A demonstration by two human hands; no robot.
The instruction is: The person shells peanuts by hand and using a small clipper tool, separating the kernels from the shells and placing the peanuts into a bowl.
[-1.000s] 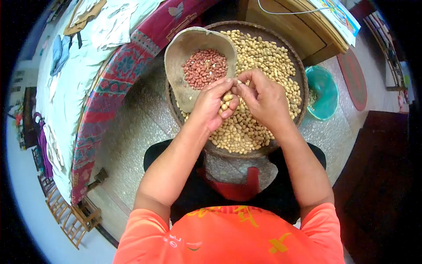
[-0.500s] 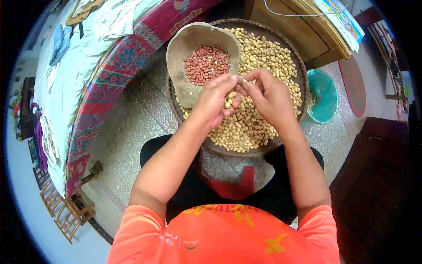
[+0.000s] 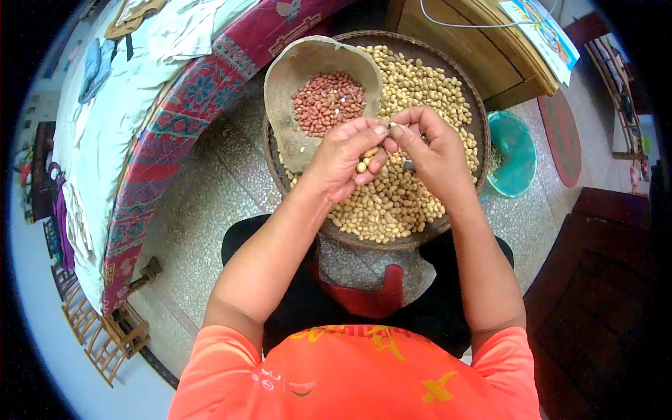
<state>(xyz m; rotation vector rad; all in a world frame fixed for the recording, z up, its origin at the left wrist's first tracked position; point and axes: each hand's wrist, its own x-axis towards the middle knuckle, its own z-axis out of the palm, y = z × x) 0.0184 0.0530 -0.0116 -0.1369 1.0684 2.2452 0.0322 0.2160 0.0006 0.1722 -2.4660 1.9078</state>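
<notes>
My left hand [image 3: 343,155] is curled around a few unshelled peanuts [image 3: 363,165] in its palm. Its thumb and forefinger meet the fingertips of my right hand [image 3: 442,155] at a small pale peanut [image 3: 390,127], partly hidden by the fingers. Beneath the right hand a small grey tip [image 3: 408,166] shows; what it belongs to is hidden. Both hands hover over a round woven tray [image 3: 483,119] heaped with unshelled peanuts [image 3: 392,206]. On the tray's left side rests a worn beige scoop-shaped container [image 3: 280,91] holding red shelled peanut kernels [image 3: 325,105].
A green bucket [image 3: 521,157] with some shells inside stands right of the tray. A wooden cabinet [image 3: 476,52] is behind it. A bed with a patterned red side [image 3: 182,133] runs along the left. A red stool [image 3: 371,297] shows between the knees.
The fingertips have shifted slightly, and the pale peanut between them shows more plainly. The grey tip under my right hand has come into sight. The scoop and tray stay put.
</notes>
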